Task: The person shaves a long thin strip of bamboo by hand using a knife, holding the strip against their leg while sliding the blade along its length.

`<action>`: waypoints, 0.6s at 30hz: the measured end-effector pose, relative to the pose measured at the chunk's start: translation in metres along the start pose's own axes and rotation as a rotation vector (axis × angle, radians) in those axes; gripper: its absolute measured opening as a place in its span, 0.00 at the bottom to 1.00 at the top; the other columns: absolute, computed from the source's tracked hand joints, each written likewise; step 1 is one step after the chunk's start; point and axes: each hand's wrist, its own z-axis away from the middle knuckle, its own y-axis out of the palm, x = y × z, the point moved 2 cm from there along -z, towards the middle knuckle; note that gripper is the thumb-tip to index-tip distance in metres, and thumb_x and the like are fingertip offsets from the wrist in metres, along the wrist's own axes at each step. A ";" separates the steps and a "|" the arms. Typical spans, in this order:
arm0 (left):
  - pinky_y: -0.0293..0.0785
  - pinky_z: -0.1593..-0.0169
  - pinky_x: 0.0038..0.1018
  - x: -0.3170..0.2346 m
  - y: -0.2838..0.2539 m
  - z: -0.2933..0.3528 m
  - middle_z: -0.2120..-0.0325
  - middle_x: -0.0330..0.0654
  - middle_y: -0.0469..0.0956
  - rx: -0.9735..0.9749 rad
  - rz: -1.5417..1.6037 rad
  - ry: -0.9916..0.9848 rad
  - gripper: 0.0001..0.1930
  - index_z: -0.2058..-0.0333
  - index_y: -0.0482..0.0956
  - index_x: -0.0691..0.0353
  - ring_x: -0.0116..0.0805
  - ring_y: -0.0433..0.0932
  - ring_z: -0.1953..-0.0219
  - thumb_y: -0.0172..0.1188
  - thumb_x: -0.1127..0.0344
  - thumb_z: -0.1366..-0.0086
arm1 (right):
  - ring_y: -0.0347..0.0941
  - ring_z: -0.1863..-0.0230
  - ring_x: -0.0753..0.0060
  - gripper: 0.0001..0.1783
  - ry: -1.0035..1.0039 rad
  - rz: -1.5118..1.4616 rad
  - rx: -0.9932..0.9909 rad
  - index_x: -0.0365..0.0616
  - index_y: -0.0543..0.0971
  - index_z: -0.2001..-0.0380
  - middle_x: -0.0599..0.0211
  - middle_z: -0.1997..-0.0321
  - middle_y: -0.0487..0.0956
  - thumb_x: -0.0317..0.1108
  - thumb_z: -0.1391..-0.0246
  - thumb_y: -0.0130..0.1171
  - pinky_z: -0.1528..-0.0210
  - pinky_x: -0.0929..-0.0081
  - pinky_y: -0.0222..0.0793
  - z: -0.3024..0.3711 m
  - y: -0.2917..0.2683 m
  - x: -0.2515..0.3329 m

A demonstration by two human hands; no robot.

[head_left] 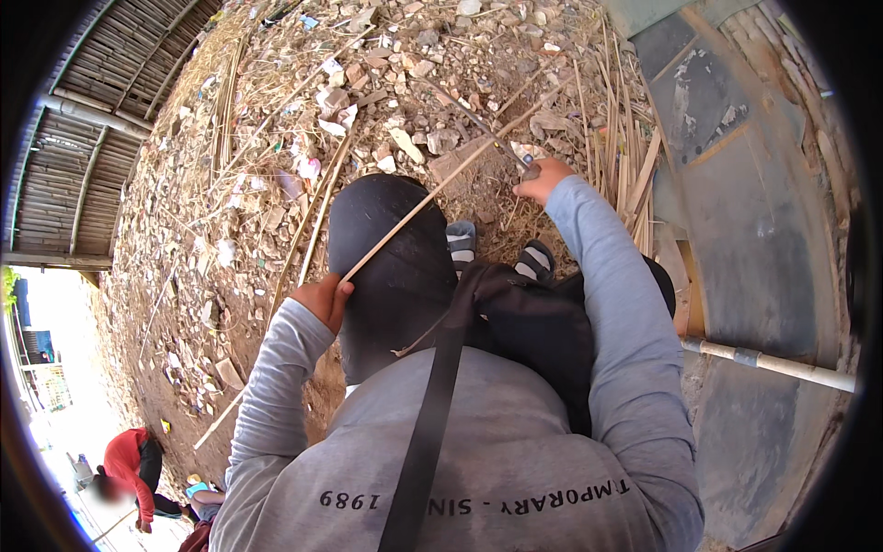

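Observation:
My left hand (324,300) is closed around the near end of a thin bamboo strip (412,214). The strip slants up and to the right across my dark-clad leg, its far end over the stony ground. In my right hand (546,180) is the handle of a long, narrow knife (473,117), its dark blade pointing up and to the left. Blade and strip cross just left of the right hand; whether they touch I cannot tell. Both my feet, in striped sandals (534,261), show below that crossing.
Cut bamboo strips (614,129) lie on the right, others (324,204) left of my leg. Stones and litter cover the ground (267,212). A dark panel (750,239) and a pale pole (782,363) stand right. A person in red (129,465) bends over at lower left.

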 end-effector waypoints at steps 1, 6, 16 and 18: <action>0.68 0.68 0.50 0.003 0.000 0.000 0.80 0.62 0.73 0.006 -0.016 -0.014 0.20 0.67 0.68 0.65 0.65 0.74 0.71 0.41 0.52 0.30 | 0.77 0.57 0.57 0.30 0.014 0.008 0.003 0.42 0.81 0.61 0.55 0.61 0.81 0.52 0.65 0.67 0.51 0.67 0.70 -0.002 -0.001 -0.004; 0.70 0.65 0.51 -0.007 -0.003 0.004 0.80 0.62 0.75 0.072 -0.094 -0.087 0.19 0.64 0.68 0.65 0.64 0.75 0.69 0.42 0.52 0.30 | 0.77 0.63 0.55 0.25 -0.223 0.122 0.075 0.41 0.80 0.64 0.53 0.68 0.80 0.49 0.63 0.67 0.57 0.66 0.70 0.021 0.027 0.036; 0.71 0.69 0.48 0.002 -0.003 -0.001 0.81 0.57 0.76 0.011 -0.143 -0.018 0.20 0.66 0.71 0.63 0.61 0.76 0.73 0.41 0.51 0.30 | 0.77 0.67 0.58 0.28 0.063 -0.039 -0.031 0.38 0.80 0.63 0.55 0.68 0.81 0.48 0.66 0.69 0.61 0.67 0.72 0.000 0.004 -0.006; 0.71 0.68 0.47 -0.002 -0.006 0.001 0.80 0.58 0.76 0.024 -0.136 -0.024 0.20 0.65 0.71 0.63 0.61 0.76 0.73 0.40 0.50 0.30 | 0.77 0.71 0.61 0.29 -0.149 0.056 0.051 0.38 0.79 0.62 0.58 0.70 0.80 0.47 0.66 0.69 0.63 0.69 0.73 0.012 0.019 0.021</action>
